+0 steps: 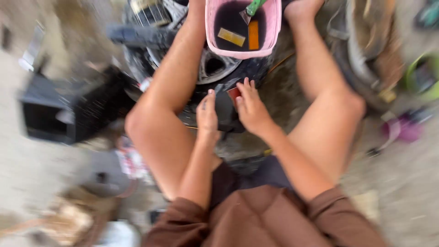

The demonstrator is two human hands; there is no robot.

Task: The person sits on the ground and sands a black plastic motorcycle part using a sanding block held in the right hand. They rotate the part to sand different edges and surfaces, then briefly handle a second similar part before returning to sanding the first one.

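Honestly, slip risk: both hands press a dark rubbery flap over a small red patch [233, 93] on the tyre [256, 68] between the knees, left hand [207, 120] flat, right hand [250, 109] fingers spread, neither clenched. Frame's blurred, so edge contact unclear; pink plastic tub [272, 27] sits just beyond, easily knocked.
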